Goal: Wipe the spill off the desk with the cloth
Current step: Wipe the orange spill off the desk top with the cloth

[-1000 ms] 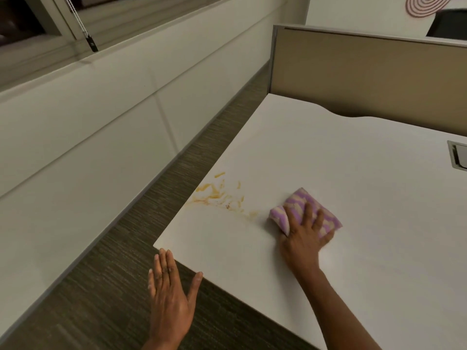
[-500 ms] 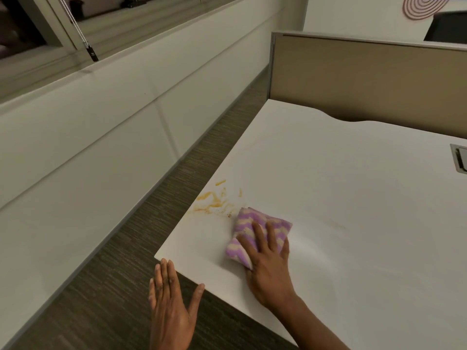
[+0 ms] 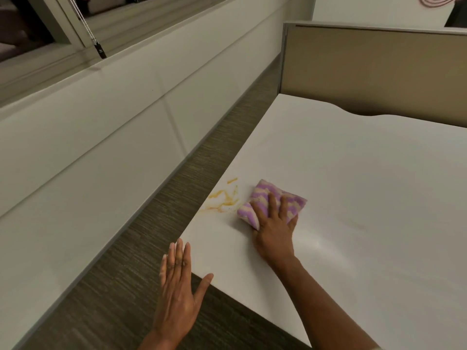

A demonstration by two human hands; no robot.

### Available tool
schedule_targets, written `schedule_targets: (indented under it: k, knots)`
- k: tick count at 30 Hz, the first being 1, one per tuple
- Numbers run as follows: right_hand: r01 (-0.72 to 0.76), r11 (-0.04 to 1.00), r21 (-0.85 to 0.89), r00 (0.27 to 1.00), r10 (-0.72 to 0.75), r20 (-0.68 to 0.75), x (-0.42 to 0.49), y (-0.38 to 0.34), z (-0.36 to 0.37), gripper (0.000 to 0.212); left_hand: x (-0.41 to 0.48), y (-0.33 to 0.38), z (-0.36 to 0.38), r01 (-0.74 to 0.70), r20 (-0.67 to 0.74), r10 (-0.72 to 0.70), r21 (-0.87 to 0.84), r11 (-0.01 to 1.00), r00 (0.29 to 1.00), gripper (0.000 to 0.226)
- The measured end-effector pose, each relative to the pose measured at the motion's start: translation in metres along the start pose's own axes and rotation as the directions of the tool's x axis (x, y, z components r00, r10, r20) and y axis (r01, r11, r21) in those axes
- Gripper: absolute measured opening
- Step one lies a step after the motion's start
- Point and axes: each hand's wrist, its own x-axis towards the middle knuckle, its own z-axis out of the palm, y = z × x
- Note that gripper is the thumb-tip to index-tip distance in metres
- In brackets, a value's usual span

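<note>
observation: the right hand (image 3: 274, 233) lies flat on the folded purple-and-cream cloth (image 3: 267, 192), its fingers (image 3: 271, 203) spread apart and straight and pressing the cloth onto the white table (image 3: 366, 198). the thumb runs along the cloth's right side. the cloth sits near the table's left edge, and its left corner just touches the fringe of the spill (image 3: 223, 200).

the spill is a thin orange-yellow smear of streaks and small drops that runs out to the table's left edge. most of it is not yet wiped.

the left hand (image 3: 177, 294) is flat with its fingers (image 3: 180, 256) straight and close together and the thumb out. it holds nothing and sits by the table's near corner. i cannot tell whether it touches the table.

assessment: the wiping stroke is in hand and is about to enter the stain.

recommendation: keep the palm low and the pressure even, so that the cloth does not ride over the streaks. draw the stroke inward from the edge, so that no liquid is pushed over onto the carpet floor (image 3: 151, 236). turn the cloth to a clean face after 1 pass, and overlap each pass. check the isolated streak at the far end of the smear.
</note>
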Motion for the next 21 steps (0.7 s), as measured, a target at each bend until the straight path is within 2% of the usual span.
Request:
schedule_targets:
  k: [5, 8, 12, 16, 21]
  knots:
    - [0.168, 0.986, -0.004, 0.985, -0.168, 0.035, -0.024, -0.021, 0.014, 0.064, 0.004, -0.006, 0.000, -0.031, 0.004, 0.031, 0.018, 0.999, 1.000, 0.090]
    - [0.189, 0.982, -0.026, 0.981, -0.188, 0.034, -0.044, -0.006, 0.015, 0.063, 0.006, -0.009, 0.001, -0.058, 0.018, 0.057, 0.022, 0.998, 0.998, 0.090]
    - [0.032, 0.999, -0.024, 0.998, -0.033, -0.052, -0.041, 0.019, 0.003, 0.062, 0.012, -0.014, 0.003, -0.088, 0.033, 0.087, 0.024, 0.996, 0.996, 0.090]
    - [-0.114, 0.994, -0.007, 0.992, 0.113, -0.059, -0.001, 0.018, -0.005, 0.066, 0.017, -0.020, 0.007, -0.136, 0.046, 0.135, 0.007, 0.991, 0.990, 0.089]
    - [-0.118, 0.992, 0.055, 0.993, 0.119, -0.027, 0.037, -0.010, 0.002, 0.064, 0.018, -0.023, 0.010, -0.146, 0.044, 0.147, -0.021, 0.989, 0.988, 0.089]
